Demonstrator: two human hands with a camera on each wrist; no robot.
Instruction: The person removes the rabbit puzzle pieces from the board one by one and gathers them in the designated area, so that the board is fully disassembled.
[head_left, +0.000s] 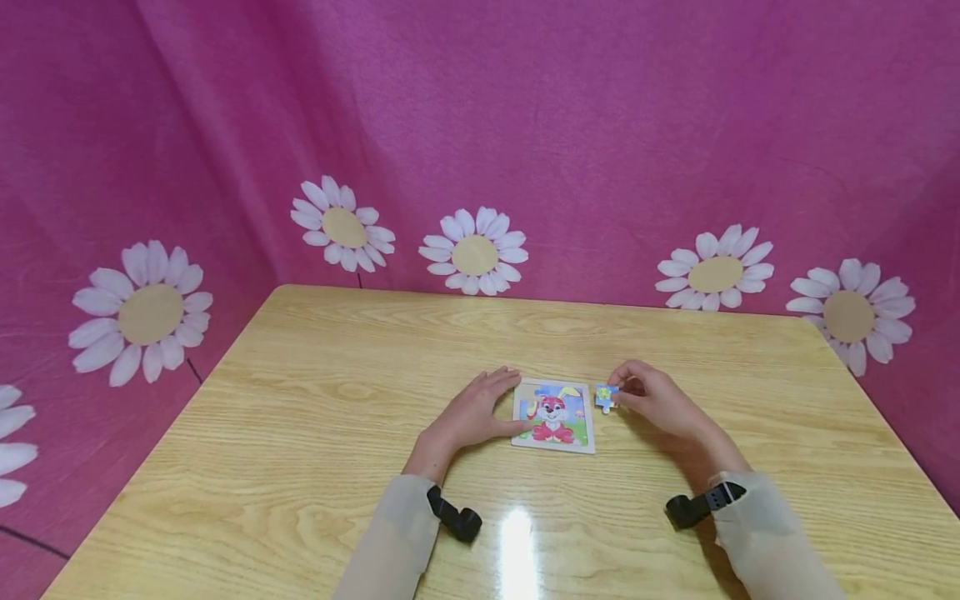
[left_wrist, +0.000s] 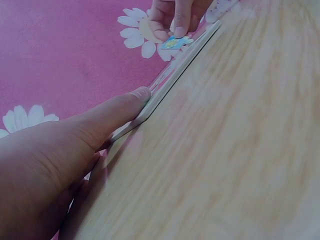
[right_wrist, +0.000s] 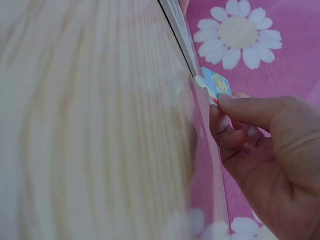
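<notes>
A square jigsaw puzzle in a pale frame lies on the table, showing a red and white cartoon rabbit on a blue and green ground. A pale patch without picture shows at its upper left. My left hand spans its left side, with the thumb resting on the lower left of the picture and the fingertips at the upper left corner. Just right of the frame, my right hand pinches a blue puzzle piece with a yellow figure between thumb and fingers. The piece has a rounded tab.
The puzzle rests on a wood-grain table. Behind and to the left hangs a magenta cloth printed with white daisies. Each wrist wears a black strap with a small camera. Light glares off the tabletop in front of the puzzle.
</notes>
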